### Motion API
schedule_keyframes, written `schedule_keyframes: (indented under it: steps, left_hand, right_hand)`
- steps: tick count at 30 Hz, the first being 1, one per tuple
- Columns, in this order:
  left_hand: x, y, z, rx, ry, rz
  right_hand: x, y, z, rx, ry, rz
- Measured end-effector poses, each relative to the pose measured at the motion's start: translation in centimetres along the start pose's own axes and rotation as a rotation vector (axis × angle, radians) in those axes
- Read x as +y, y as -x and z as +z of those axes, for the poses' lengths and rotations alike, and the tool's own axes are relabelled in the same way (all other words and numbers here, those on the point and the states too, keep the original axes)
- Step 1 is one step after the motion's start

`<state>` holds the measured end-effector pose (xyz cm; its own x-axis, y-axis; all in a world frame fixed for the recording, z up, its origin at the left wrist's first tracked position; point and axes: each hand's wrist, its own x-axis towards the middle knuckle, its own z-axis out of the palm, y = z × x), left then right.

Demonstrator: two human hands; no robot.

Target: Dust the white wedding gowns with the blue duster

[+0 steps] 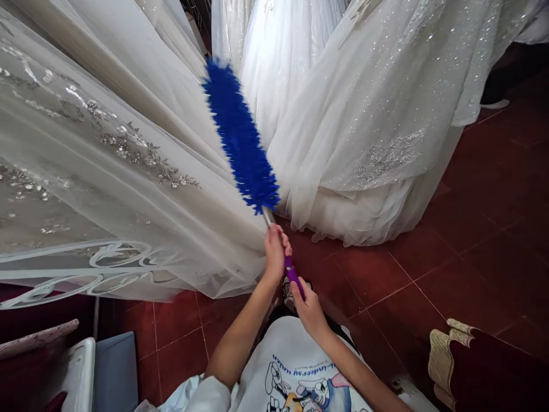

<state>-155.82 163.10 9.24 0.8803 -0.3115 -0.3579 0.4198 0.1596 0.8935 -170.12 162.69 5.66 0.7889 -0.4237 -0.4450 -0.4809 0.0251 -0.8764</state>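
Observation:
A duster with a fluffy blue head (240, 137) points up and away from me, slightly to the left. My left hand (277, 247) is wrapped round its metal shaft just below the blue head. Lower down, my right hand (306, 306) grips the purple handle (293, 276). The blue head is in front of the white gowns; whether it touches them I cannot tell. On the left hangs a gown (171, 131) with beaded floral trim. To the right is a glittery gown (364, 126) whose hem reaches the floor, and a shiny white one (287, 63) hangs behind.
Red tiles (412, 280) cover the floor. White scrollwork (120, 260) borders the left gown's lower part, above a grey-blue panel (115, 366) and a white frame (79, 372). A dark red piece with a scalloped beige edge (441, 363) is at lower right. Another person's foot (495, 105) shows at upper right.

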Motion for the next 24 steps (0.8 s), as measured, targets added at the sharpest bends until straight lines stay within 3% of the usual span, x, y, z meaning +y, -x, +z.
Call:
schedule_keyframes:
  steps: [3, 7, 11, 15, 18, 20, 24]
  left_hand:
    - [0.4, -0.5, -5.1, 0.136, 0.01, 0.045]
    - [-5.4, -1.1, -10.3, 0.272, -0.148, -0.232]
    - [-12.1, -0.6, -11.5, 0.222, -0.263, -0.491]
    - [-14.6, 0.0, -11.7, -0.001, -0.346, -0.672]
    - [-13.2, 0.0, -12.9, -0.227, -0.366, -0.72]
    - [-10.6, 0.1, -14.1, -0.333, -0.355, -0.677]
    - [-2.4, 0.5, -17.2, -0.429, -0.293, -0.292]
  right_hand:
    - [-0.7, -0.6, 1.7, -0.191, 0.073, -0.081]
    - [2.9, -0.2, 5.0, -0.356, 0.108, 0.184]
    - [8.0, 1.1, 6.5, -0.238, 0.172, 0.351]
    - [10.8, 3.0, 7.1, -0.063, 0.149, 0.383]
    - [10.7, 5.1, 9.8, 0.094, 0.09, 0.361]
    - [9.4, 6.3, 12.7, 0.203, 0.019, 0.28]
    - [4.8, 6.8, 18.3, 0.253, -0.044, 0.077]
